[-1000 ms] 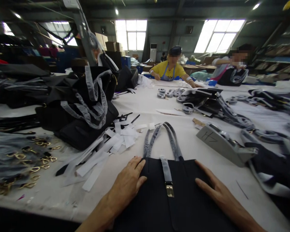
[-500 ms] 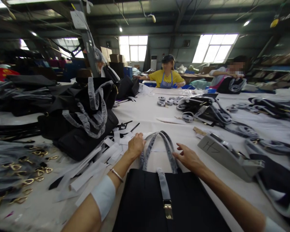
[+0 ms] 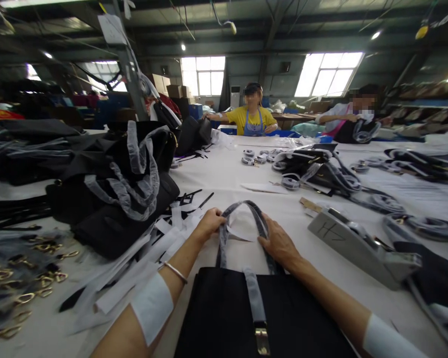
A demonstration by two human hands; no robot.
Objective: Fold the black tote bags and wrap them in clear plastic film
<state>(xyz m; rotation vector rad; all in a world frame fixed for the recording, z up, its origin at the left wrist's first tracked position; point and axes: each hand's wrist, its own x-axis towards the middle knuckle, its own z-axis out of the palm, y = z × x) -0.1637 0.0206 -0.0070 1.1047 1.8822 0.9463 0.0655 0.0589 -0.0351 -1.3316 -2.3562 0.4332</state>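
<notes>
A black handbag (image 3: 220, 318) lies in front of me, its body towards me and its looped handles (image 3: 245, 204) stretching away over the white tabletop. Clear film wraps the handles. Down the bag's middle runs a film-wrapped closing strap (image 3: 254, 293), ending in a gold buckle (image 3: 262, 340). My left hand (image 3: 211, 223) pinches the left side of the handle loop with thumb and fingers. On the opposite side, my right hand (image 3: 280, 242) is closed around the handle loop, thumb inside it. The two handles lie nearly together.
A grey tape dispenser (image 3: 358, 246) stands to the right. White paper strips (image 3: 149, 271) and a pile of black bags (image 3: 123, 189) lie left, with gold-clasped straps (image 3: 22, 278) nearer. Coiled straps (image 3: 291, 181) lie further back. Two people (image 3: 252, 117) work across the table.
Both hands have closed on the handles; half a second ago the right hand's fingers were apart beside them. The handle loop now sits rounder and the view has shifted slightly.
</notes>
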